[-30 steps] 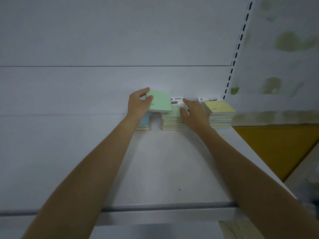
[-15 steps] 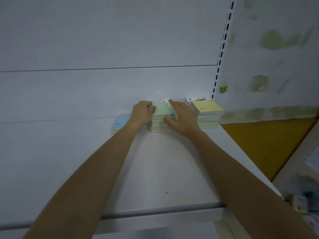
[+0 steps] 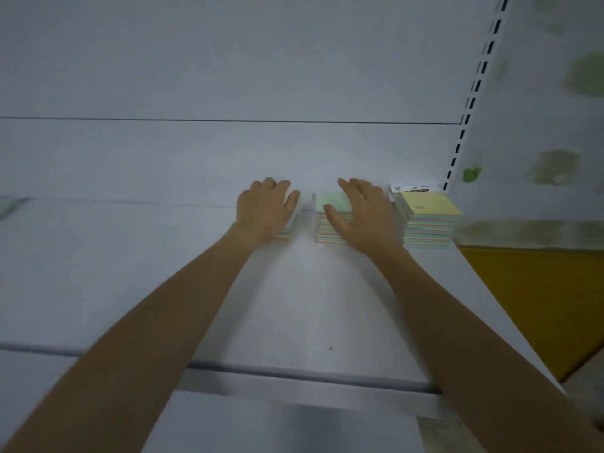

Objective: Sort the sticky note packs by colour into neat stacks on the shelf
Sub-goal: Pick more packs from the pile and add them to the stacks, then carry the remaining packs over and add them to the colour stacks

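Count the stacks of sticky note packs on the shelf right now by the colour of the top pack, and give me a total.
Green-topped stack: 1
Yellow-topped stack: 1
Stack under the left hand, top colour hidden: 1
Total: 3 stacks

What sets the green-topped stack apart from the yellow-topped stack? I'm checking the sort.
The green-topped stack of sticky note packs is partly covered by the right hand; the yellow-topped stack of sticky note packs stands untouched. The yellow-topped one is taller and nearer the shelf's right end. Both show multicoloured edges.
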Demonstrator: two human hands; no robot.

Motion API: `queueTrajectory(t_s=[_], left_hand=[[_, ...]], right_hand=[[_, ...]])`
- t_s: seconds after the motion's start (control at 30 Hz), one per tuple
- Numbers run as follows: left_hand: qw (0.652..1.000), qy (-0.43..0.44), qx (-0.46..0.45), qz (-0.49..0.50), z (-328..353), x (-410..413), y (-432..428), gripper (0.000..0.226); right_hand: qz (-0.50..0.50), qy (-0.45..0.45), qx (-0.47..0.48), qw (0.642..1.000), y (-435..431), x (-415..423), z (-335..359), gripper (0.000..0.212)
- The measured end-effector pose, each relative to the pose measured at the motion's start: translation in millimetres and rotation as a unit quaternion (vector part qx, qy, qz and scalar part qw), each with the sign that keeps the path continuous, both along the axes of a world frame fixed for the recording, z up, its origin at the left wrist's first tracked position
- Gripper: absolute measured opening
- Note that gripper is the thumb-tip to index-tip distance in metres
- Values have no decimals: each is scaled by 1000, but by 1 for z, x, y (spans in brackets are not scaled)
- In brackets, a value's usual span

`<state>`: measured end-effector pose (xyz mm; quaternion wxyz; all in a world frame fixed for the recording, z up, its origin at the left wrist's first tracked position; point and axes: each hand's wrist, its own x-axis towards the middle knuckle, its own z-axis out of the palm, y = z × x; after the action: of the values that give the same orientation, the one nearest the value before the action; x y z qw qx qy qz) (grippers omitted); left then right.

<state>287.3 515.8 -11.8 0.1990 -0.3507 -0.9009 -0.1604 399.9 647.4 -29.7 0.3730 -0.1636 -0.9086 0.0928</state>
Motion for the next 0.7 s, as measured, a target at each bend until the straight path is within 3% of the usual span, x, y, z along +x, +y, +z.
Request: queueTrajectory(t_s=[0.1,0.2,0.37,0.7], left_hand=[[997,60,-46,17,-6,-12,-48,73],[994,42,-94,40,-10,-25,-101,82],[985,55,-119,115,-11,-50,-204,59],[971,-41,-82,219,-9,-114,-458,49]], right_hand=[[32,-33,20,999,-19,-6,4,51],[76,-113,73,988,-48,-21,11,54],[126,-129,114,977,-130,-64,24,64],[210,-211,133,945,-354,-179,3,59]])
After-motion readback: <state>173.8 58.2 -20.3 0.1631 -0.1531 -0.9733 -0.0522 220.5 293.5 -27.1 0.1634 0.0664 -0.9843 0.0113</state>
